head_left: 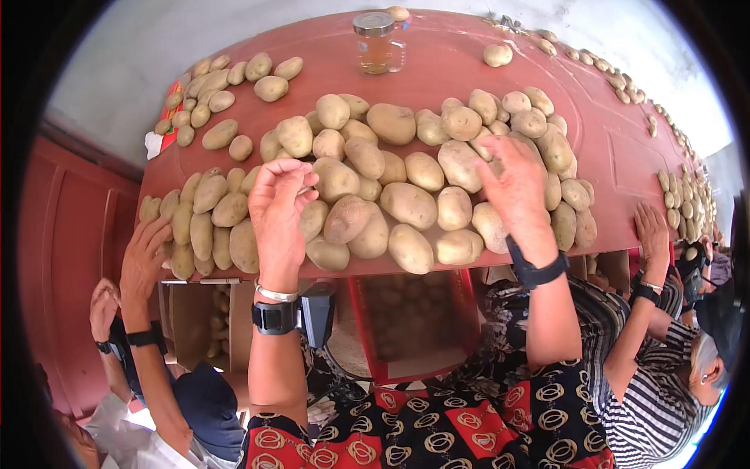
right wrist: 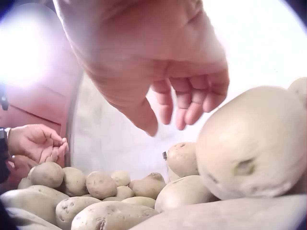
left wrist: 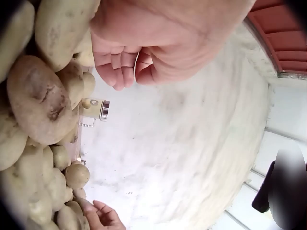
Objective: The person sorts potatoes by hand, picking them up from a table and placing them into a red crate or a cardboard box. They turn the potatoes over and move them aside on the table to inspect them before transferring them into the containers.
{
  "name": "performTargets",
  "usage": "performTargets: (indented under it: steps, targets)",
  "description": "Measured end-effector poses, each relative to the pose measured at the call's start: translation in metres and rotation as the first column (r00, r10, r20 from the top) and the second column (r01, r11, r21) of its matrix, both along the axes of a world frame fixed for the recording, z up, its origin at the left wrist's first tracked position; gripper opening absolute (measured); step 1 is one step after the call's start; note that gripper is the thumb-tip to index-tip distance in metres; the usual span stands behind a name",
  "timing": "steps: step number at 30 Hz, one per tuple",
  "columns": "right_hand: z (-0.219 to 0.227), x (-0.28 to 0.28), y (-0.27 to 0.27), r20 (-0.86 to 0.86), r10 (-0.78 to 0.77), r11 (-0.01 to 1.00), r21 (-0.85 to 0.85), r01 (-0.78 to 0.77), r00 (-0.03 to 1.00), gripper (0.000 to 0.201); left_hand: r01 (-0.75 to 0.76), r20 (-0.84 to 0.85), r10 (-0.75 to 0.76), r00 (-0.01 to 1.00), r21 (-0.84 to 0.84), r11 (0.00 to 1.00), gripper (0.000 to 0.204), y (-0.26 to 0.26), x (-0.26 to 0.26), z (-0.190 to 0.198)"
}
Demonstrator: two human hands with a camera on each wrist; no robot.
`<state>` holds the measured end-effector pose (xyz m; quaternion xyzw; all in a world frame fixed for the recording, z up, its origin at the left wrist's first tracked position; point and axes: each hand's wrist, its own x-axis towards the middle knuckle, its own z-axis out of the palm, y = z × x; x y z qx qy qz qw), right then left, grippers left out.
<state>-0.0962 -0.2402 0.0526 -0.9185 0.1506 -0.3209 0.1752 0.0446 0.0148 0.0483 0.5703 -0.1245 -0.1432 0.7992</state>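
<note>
While both hands hover over the heaped potatoes [head_left: 391, 199] on the red table [head_left: 609, 148], seen from the head, the left hand [head_left: 277, 215] curls empty. Its wrist view shows nothing pinched. The right hand [right wrist: 158, 72] hangs relaxed, empty; better to grasp one potato squarely.

Heaped in the middle of the red table [head_left: 437, 66]: a pile of potatoes [head_left: 406, 184], tan and pale yellow, oval, dusty-skinned, flecked with dark eyes, lying on their sides and touching, some stacked on others. Nearest the front edge, larger ones [head_left: 410, 248]; further back, smaller rounder ones. Close up, one brownish potato [left wrist: 41, 98] with a dark scar.
</note>
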Motion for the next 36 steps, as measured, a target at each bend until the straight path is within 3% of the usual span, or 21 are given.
performTargets:
  steps: [1, 4, 5, 8, 12, 14, 17, 22, 24, 25, 27, 28, 29, 30, 31, 32, 33, 35, 36]
  targets:
    - [0.002, -0.008, -0.006, -0.065, -0.086, 0.995, -0.054, 0.082, 0.994, 0.024, -0.025, 0.004, 0.025, 1.0, -0.008, 1.0, 0.008, 0.0, 0.0, -0.001]
    - [-0.001, -0.027, -0.019, -0.195, -0.129, 0.984, -0.15, 0.1, 0.972, 0.033, -0.041, 0.046, 0.04, 0.998, 0.02, 0.999, 0.008, -0.002, 0.0, -0.003]
    - [0.0, -0.029, -0.014, -0.189, -0.119, 0.985, -0.149, 0.091, 0.975, 0.033, -0.029, 0.054, 0.028, 0.998, 0.02, 0.999, 0.008, -0.003, 0.001, -0.003]
    - [0.011, -0.038, -0.005, -0.408, -0.231, 0.971, -0.041, 0.235, 0.883, 0.044, -0.027, -0.009, 0.027, 1.0, -0.009, 1.0, 0.008, -0.004, 0.003, -0.004]
    - [0.007, -0.045, 0.005, -0.43, -0.214, 0.976, -0.12, 0.18, 0.877, 0.053, -0.047, -0.037, 0.047, 0.998, -0.019, 0.999, 0.008, -0.006, 0.001, -0.007]
    - [0.002, -0.043, 0.009, -0.512, -0.238, 0.971, -0.142, 0.192, 0.825, 0.059, -0.04, -0.04, 0.04, 0.998, -0.015, 0.999, 0.009, -0.007, 0.001, -0.007]
    - [-0.003, -0.044, 0.007, -0.501, -0.243, 0.967, -0.197, 0.163, 0.831, 0.06, -0.024, -0.048, 0.024, 0.999, -0.004, 1.0, 0.009, -0.012, -0.001, -0.007]
    - [0.004, -0.046, -0.003, -0.513, -0.194, 0.981, -0.1, 0.167, 0.836, 0.051, -0.02, -0.054, 0.02, 0.998, -0.001, 1.0, 0.009, -0.012, -0.002, -0.008]
    - [0.002, -0.043, -0.017, -0.324, -0.014, 0.986, 0.152, 0.067, 0.946, 0.046, -0.019, -0.051, 0.018, 0.999, -0.016, 1.0, 0.009, -0.014, 0.003, -0.007]
    - [-0.001, -0.042, -0.023, -0.32, -0.009, 0.987, 0.148, 0.06, 0.947, 0.046, -0.026, -0.047, 0.025, 0.999, -0.02, 0.999, 0.009, -0.014, 0.003, -0.007]
    - [-0.001, -0.037, -0.025, -0.022, 0.175, 0.809, 0.573, -0.131, 0.984, 0.043, -0.005, -0.041, 0.004, 0.999, -0.042, 0.999, 0.009, -0.013, 0.003, -0.007]
    - [0.01, -0.038, -0.017, 0.029, 0.171, 0.475, 0.874, -0.108, 0.985, 0.044, -0.005, -0.043, 0.003, 0.999, -0.044, 0.999, 0.009, -0.013, 0.003, -0.007]
    - [0.01, -0.035, -0.012, 0.025, 0.166, 0.477, 0.873, -0.102, 0.986, 0.044, -0.013, -0.049, 0.011, 0.999, -0.039, 0.999, 0.009, -0.013, 0.003, -0.007]
    - [0.01, -0.031, -0.009, 0.204, 0.204, 0.152, 0.96, -0.237, 0.957, 0.043, -0.017, -0.054, 0.015, 0.998, -0.034, 0.999, 0.009, -0.014, 0.003, -0.007]
    - [0.01, -0.028, -0.005, 0.386, 0.177, -0.189, 0.916, -0.354, 0.905, 0.042, -0.007, -0.053, 0.005, 0.999, -0.037, 0.999, 0.009, -0.015, 0.003, -0.006]
    - [0.008, -0.023, 0.002, 0.383, 0.133, -0.28, 0.899, -0.336, 0.914, 0.045, -0.013, -0.057, 0.011, 0.998, -0.031, 0.999, 0.01, -0.015, 0.001, -0.004]
    - [0.005, -0.019, 0.004, 0.385, 0.13, -0.277, 0.899, -0.34, 0.914, 0.045, -0.023, -0.059, 0.021, 0.998, -0.026, 0.999, 0.01, -0.015, 0.001, -0.003]
    - [-0.001, -0.01, 0.007, 0.547, 0.158, -0.535, 0.747, -0.394, 0.822, 0.048, -0.019, -0.06, 0.017, 0.998, -0.039, 0.999, 0.01, -0.015, 0.002, -0.003]
    - [-0.002, -0.007, 0.011, 0.558, 0.148, -0.528, 0.743, -0.412, 0.817, 0.05, -0.016, -0.061, 0.013, 0.998, -0.051, 0.999, 0.01, -0.014, 0.002, -0.003]
